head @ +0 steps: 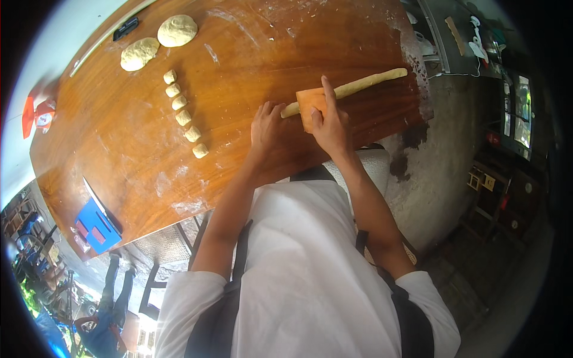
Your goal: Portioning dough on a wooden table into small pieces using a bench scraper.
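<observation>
A long rope of dough (371,82) lies across the right part of the wooden table (250,58). My right hand (331,118) grips an orange dough scraper (309,100), which stands across the rope near its left end; the index finger extends along it. Beside that left end is my left hand (267,125), its fingertips at or near the dough; whether they touch it is hard to tell. Several small cut dough pieces (183,118) form a row to the left. Two large dough lumps, one rounder (177,31) and one flatter (139,54), rest at the upper left.
A knife (95,195) lies beside a blue board or case (98,227) at the table's lower left corner. A red kitchen scale (44,117) stands beyond the left edge. A black object (126,29) lies near the far edge. Another person (102,331) is at the lower left.
</observation>
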`<move>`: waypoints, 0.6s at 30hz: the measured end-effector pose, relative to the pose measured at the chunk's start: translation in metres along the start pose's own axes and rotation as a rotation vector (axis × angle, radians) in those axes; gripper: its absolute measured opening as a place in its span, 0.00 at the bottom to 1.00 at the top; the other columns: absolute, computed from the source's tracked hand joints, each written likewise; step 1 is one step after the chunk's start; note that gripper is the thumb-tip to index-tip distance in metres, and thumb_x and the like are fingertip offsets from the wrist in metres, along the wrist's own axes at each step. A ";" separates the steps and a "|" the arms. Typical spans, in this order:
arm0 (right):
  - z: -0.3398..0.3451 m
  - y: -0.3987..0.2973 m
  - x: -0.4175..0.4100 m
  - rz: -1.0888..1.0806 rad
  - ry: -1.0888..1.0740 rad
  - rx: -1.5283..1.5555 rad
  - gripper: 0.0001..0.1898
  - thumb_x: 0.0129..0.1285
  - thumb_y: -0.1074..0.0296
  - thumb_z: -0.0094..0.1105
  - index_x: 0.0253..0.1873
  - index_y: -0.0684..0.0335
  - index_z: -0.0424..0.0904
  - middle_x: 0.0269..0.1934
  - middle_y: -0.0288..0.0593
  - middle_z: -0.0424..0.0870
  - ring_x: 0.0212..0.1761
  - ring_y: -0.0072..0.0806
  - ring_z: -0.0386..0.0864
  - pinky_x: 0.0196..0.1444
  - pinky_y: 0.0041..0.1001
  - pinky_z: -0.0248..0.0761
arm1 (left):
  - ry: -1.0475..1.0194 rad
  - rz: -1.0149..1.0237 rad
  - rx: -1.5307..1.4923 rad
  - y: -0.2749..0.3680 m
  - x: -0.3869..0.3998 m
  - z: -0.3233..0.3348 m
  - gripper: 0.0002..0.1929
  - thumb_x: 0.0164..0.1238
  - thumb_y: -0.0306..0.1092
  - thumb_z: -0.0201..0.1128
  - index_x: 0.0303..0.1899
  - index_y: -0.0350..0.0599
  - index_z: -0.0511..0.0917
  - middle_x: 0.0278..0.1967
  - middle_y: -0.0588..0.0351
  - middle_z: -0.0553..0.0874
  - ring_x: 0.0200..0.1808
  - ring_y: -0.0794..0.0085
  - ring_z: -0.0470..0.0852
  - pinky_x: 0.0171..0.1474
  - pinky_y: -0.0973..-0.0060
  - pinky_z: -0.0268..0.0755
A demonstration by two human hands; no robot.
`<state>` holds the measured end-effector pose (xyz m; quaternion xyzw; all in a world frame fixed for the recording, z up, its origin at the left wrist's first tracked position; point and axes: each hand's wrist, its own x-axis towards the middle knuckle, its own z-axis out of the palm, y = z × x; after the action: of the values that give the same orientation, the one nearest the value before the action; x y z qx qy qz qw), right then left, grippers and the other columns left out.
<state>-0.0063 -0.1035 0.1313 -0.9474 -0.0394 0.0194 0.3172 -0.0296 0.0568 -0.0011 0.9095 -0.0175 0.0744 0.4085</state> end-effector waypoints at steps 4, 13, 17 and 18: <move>0.010 0.000 -0.002 0.001 -0.030 0.027 0.42 0.70 0.69 0.61 0.84 0.47 0.50 0.52 0.64 0.86 0.47 0.65 0.85 0.47 0.53 0.82 | -0.115 0.007 -0.072 -0.013 0.001 -0.003 0.25 0.55 0.32 0.78 0.56 0.46 0.84 0.46 0.51 0.84 0.51 0.52 0.84 0.53 0.59 0.79; 0.019 0.004 -0.004 -0.062 -0.005 0.027 0.42 0.69 0.71 0.62 0.84 0.50 0.50 0.51 0.66 0.86 0.47 0.66 0.85 0.46 0.53 0.82 | -0.106 0.030 -0.038 -0.012 -0.002 0.003 0.21 0.56 0.34 0.75 0.53 0.48 0.85 0.48 0.55 0.85 0.54 0.57 0.84 0.56 0.62 0.80; 0.022 0.002 -0.002 -0.122 0.015 -0.011 0.43 0.66 0.74 0.63 0.83 0.57 0.51 0.50 0.64 0.87 0.42 0.62 0.87 0.42 0.51 0.83 | -0.098 0.033 -0.029 -0.014 -0.003 0.004 0.20 0.56 0.34 0.75 0.53 0.48 0.85 0.48 0.56 0.85 0.53 0.58 0.84 0.56 0.63 0.80; 0.024 0.004 -0.001 -0.089 -0.006 -0.016 0.43 0.67 0.73 0.63 0.84 0.54 0.51 0.49 0.64 0.87 0.44 0.64 0.86 0.43 0.52 0.82 | -0.104 0.028 -0.046 -0.012 -0.002 0.003 0.21 0.56 0.34 0.76 0.54 0.48 0.85 0.47 0.54 0.85 0.52 0.55 0.83 0.55 0.61 0.80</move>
<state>-0.0088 -0.0924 0.1103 -0.9472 -0.0826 0.0080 0.3098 -0.0296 0.0628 -0.0126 0.9022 -0.0529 0.0324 0.4269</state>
